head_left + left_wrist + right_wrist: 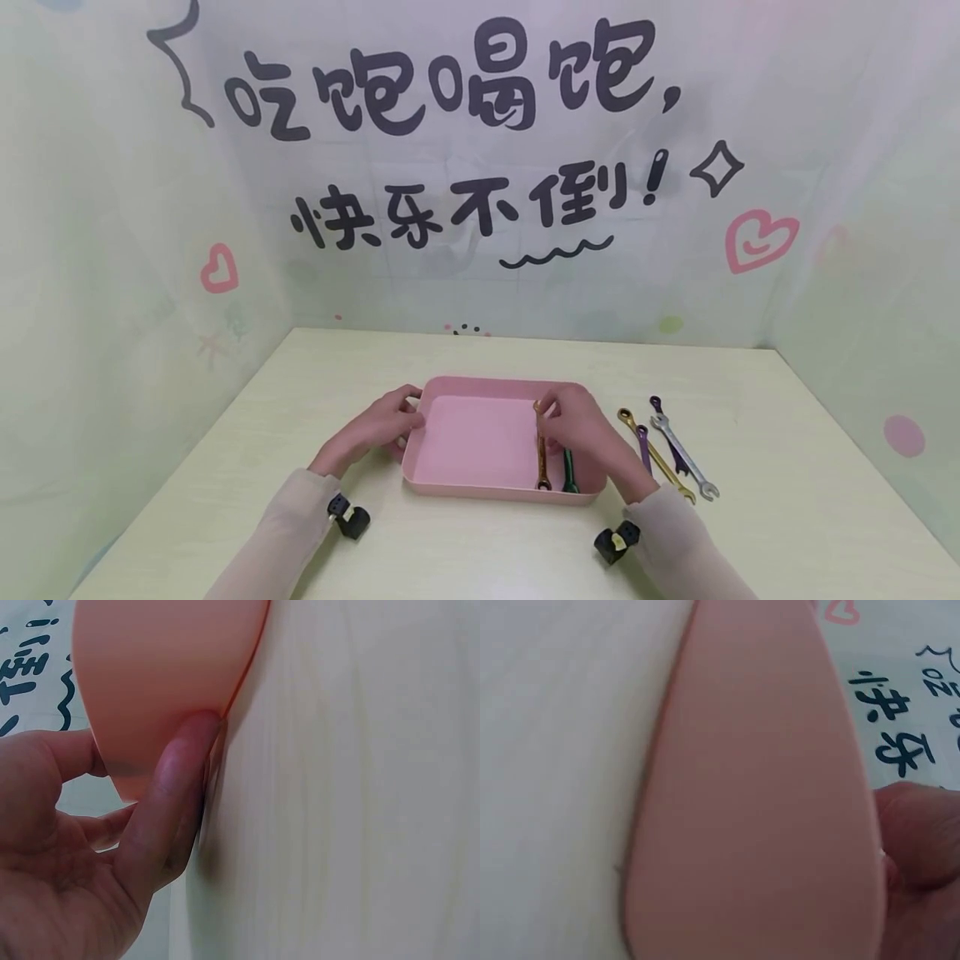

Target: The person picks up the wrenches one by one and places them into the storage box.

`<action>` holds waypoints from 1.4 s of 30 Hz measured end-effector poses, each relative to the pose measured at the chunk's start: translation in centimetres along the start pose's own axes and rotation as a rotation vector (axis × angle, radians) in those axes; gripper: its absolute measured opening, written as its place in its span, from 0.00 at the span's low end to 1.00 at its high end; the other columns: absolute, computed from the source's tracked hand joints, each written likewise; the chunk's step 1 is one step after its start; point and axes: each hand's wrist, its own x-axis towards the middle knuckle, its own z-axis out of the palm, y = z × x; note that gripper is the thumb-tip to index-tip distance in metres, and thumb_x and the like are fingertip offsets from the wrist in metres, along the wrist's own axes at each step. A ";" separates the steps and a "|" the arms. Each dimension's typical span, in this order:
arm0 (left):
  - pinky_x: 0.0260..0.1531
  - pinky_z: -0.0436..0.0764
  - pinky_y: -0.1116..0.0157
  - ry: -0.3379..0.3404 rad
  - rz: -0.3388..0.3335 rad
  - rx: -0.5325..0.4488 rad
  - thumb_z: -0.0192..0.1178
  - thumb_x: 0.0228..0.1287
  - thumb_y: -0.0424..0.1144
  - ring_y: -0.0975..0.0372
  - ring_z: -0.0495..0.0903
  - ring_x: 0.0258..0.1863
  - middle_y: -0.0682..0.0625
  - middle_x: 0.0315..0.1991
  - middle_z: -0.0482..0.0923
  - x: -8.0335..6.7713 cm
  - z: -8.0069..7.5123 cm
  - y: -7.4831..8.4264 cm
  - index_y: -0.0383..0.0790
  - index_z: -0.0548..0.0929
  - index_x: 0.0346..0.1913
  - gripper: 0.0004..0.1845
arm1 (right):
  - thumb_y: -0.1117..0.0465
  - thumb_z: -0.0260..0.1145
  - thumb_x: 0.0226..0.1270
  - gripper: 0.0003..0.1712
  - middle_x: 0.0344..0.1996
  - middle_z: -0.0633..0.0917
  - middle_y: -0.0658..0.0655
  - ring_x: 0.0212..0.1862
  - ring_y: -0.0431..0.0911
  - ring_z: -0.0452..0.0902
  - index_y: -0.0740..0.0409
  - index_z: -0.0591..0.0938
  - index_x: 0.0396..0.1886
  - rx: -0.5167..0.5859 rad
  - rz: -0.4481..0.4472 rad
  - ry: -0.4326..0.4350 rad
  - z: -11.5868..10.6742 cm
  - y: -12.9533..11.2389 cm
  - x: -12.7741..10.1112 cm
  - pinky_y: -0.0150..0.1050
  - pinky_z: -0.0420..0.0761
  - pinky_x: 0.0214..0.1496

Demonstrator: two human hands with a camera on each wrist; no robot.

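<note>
Gold wrench [542, 467]: positioned in the right part of the pink tray [476, 442], far end pinched by the person's right hand [573, 417]. That hand reaches over the tray's right side, fingers bent. The left hand [384, 421] grips the left wall. A green wrench [569, 473] is partly covered; the pinching fingertips are indistinct.

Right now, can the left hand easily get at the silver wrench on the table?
Probably not directly: the left hand grips the left end of the pink tray, and the tray and right forearm lie between that hand and the silver wrench.
</note>
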 end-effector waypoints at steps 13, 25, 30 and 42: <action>0.26 0.89 0.59 -0.002 0.003 0.003 0.56 0.71 0.36 0.55 0.85 0.33 0.39 0.48 0.78 -0.1 0.3 0.1 0.36 0.67 0.73 0.29 | 0.63 0.63 0.75 0.16 0.44 0.87 0.71 0.32 0.52 0.88 0.70 0.79 0.56 0.002 -0.047 0.010 -7.5 0.9 -0.7 0.44 0.91 0.35; 0.26 0.88 0.60 -0.012 0.008 0.009 0.56 0.71 0.36 0.55 0.84 0.34 0.39 0.48 0.77 -0.3 0.4 0.3 0.36 0.66 0.73 0.29 | 0.61 0.63 0.74 0.21 0.45 0.87 0.74 0.36 0.52 0.88 0.74 0.77 0.57 -0.127 -0.023 -0.012 -14.5 5.8 -2.4 0.44 0.91 0.37; 0.25 0.88 0.59 0.000 0.005 0.010 0.56 0.72 0.36 0.55 0.84 0.34 0.39 0.49 0.77 -0.3 0.2 0.2 0.37 0.66 0.73 0.29 | 0.62 0.63 0.74 0.23 0.46 0.86 0.75 0.39 0.54 0.88 0.78 0.76 0.58 -0.156 0.022 -0.026 -16.0 7.5 -2.8 0.45 0.91 0.39; 0.25 0.88 0.60 -0.010 0.012 0.015 0.56 0.71 0.36 0.55 0.84 0.33 0.39 0.48 0.77 -0.4 0.1 0.0 0.36 0.65 0.74 0.30 | 0.62 0.70 0.67 0.25 0.41 0.84 0.68 0.39 0.52 0.84 0.78 0.78 0.54 -0.232 0.175 -0.115 -16.0 9.7 -2.5 0.47 0.90 0.42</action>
